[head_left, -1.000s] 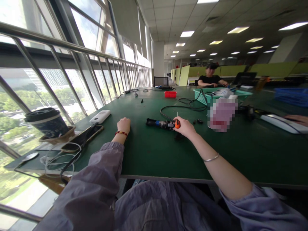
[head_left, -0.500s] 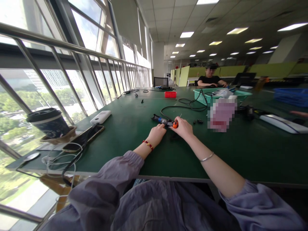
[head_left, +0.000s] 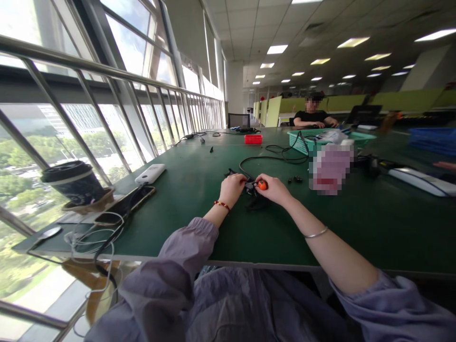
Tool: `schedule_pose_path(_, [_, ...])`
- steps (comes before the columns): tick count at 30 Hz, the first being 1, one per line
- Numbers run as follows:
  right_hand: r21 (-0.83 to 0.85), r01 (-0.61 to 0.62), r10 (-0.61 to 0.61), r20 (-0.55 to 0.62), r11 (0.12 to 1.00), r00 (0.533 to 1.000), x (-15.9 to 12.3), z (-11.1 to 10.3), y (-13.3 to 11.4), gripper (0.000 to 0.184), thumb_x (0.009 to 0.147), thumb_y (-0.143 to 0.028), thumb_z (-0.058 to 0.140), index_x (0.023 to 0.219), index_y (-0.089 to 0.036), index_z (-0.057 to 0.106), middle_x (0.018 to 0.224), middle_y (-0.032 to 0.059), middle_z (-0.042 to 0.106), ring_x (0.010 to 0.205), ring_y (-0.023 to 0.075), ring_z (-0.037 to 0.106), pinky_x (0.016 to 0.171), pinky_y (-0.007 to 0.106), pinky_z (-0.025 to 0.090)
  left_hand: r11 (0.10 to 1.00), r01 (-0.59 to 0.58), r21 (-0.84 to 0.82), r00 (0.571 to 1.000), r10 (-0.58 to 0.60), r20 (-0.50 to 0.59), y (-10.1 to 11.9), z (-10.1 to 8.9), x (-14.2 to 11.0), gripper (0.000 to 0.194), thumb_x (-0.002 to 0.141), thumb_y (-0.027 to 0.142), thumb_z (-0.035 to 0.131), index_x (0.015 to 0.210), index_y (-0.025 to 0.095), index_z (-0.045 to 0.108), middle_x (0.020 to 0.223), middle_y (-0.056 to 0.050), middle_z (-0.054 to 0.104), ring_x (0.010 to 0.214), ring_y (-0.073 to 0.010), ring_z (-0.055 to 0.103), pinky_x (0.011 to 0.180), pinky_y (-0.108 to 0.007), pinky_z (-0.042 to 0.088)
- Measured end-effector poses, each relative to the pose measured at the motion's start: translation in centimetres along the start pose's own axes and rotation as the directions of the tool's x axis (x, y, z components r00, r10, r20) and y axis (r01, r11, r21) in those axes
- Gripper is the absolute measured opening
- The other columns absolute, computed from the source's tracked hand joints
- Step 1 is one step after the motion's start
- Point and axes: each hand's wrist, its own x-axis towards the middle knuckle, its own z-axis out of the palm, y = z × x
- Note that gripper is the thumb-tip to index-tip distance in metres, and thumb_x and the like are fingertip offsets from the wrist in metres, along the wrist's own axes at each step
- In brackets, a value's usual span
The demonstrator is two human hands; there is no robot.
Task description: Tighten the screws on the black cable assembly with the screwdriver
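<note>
Both hands meet over the dark green table [head_left: 199, 190]. My left hand [head_left: 232, 188] pinches a small black device [head_left: 251, 188], whose far end shows beyond my fingers. My right hand [head_left: 276, 191] is closed around a tool with a round orange handle [head_left: 262, 185], held against the device's right side. The tool's working end is hidden, so its exact kind cannot be told. Under the hands hangs or lies a dark strap-like part [head_left: 257, 204]. A black cable [head_left: 245, 164] curves away behind the hands.
Small black parts [head_left: 295, 179] lie right of my hands. Farther back are a red box [head_left: 253, 139] and a green basket [head_left: 297, 142]. At left stand a coffee cup [head_left: 74, 183], a white power bank [head_left: 150, 174] and a phone [head_left: 124, 206]. Someone sits across the table.
My left hand has moved up and right along the device, covering its blue section. The device has turned, and the orange handle now faces me more end-on.
</note>
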Motion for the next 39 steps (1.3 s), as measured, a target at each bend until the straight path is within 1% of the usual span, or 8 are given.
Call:
schedule_pose_path(3, [0.007,0.018,-0.018,0.009,1.000,1.000,-0.1,0.0,-0.2,0.018,0.075,-0.029,0.059,0.092,-0.026,0.060,0.088,0.0018,0.069,0.082,0.0195,0.064,0.069,0.027,0.044,1.000,-0.007,-0.011,0.999,0.007,-0.035,0.2,0.0,0.5,0.022,0.086,0.015,0.053,0.095,0.022,0.072,0.102,-0.002,0.071,0.091,-0.0165,0.065,0.077,-0.023,0.049])
schedule_pose_path(11, [0.012,0.040,-0.040,0.010,0.999,0.999,-0.1,-0.1,0.0,0.014,0.078,-0.030,0.058,0.090,-0.025,0.061,0.088,0.0019,0.070,0.082,0.0190,0.064,0.070,0.026,0.044,0.985,-0.162,0.053,0.984,0.165,-0.058,-1.4,-0.2,-0.4,0.021,0.089,0.016,0.054,0.100,0.022,0.071,0.105,-0.002,0.069,0.094,-0.0139,0.064,0.076,-0.020,0.047])
schedule_pose_path(18, [0.021,0.029,-0.029,0.018,0.999,0.999,-0.2,-0.2,-0.1,0.014,0.078,-0.031,0.058,0.091,-0.025,0.061,0.087,0.0017,0.070,0.081,0.0188,0.064,0.070,0.026,0.044,0.939,-0.273,0.210,0.962,0.273,0.029,-1.3,0.4,-0.1,0.023,0.092,0.015,0.050,0.104,0.020,0.069,0.103,-0.005,0.066,0.095,-0.0152,0.061,0.065,-0.020,0.046])
schedule_pose_path(22, [0.014,0.032,-0.032,0.020,0.999,0.999,-0.1,-0.2,-0.1,0.014,0.078,-0.031,0.057,0.091,-0.025,0.061,0.088,0.0021,0.070,0.081,0.0192,0.064,0.069,0.027,0.044,0.905,-0.315,0.285,0.949,0.302,0.089,-1.2,0.1,-0.2,0.022,0.092,0.016,0.049,0.105,0.020,0.067,0.103,-0.006,0.065,0.097,-0.0164,0.059,0.063,-0.020,0.045])
schedule_pose_path(29, [0.020,0.033,-0.034,0.019,0.999,0.999,-0.1,-0.2,0.0,0.014,0.078,-0.031,0.057,0.091,-0.025,0.061,0.088,0.0019,0.070,0.082,0.0191,0.064,0.071,0.027,0.045,0.842,-0.384,0.378,0.923,0.358,0.142,-0.8,-0.4,-0.4,0.022,0.094,0.015,0.046,0.107,0.016,0.064,0.103,-0.008,0.062,0.096,-0.0179,0.056,0.063,-0.022,0.044])
schedule_pose_path(34, [0.014,0.027,-0.028,0.020,1.000,0.999,-0.1,-0.2,-0.1,0.015,0.078,-0.030,0.057,0.091,-0.025,0.061,0.088,0.0019,0.070,0.081,0.0193,0.064,0.070,0.027,0.045,0.808,-0.426,0.407,0.904,0.391,0.171,-0.9,-0.6,-0.4,0.021,0.094,0.015,0.044,0.102,0.015,0.064,0.102,-0.009,0.060,0.093,-0.0179,0.055,0.062,-0.022,0.044])
schedule_pose_path(39, [0.019,0.036,-0.036,0.020,0.999,0.999,-0.1,-0.2,-0.1,0.015,0.078,-0.031,0.057,0.091,-0.025,0.061,0.090,0.0019,0.070,0.083,0.0192,0.064,0.071,0.027,0.045,0.828,-0.402,0.392,0.915,0.370,0.158,-1.3,-0.6,-0.3,0.021,0.094,0.014,0.045,0.103,0.016,0.064,0.102,-0.008,0.059,0.094,-0.0174,0.054,0.062,-0.022,0.044])
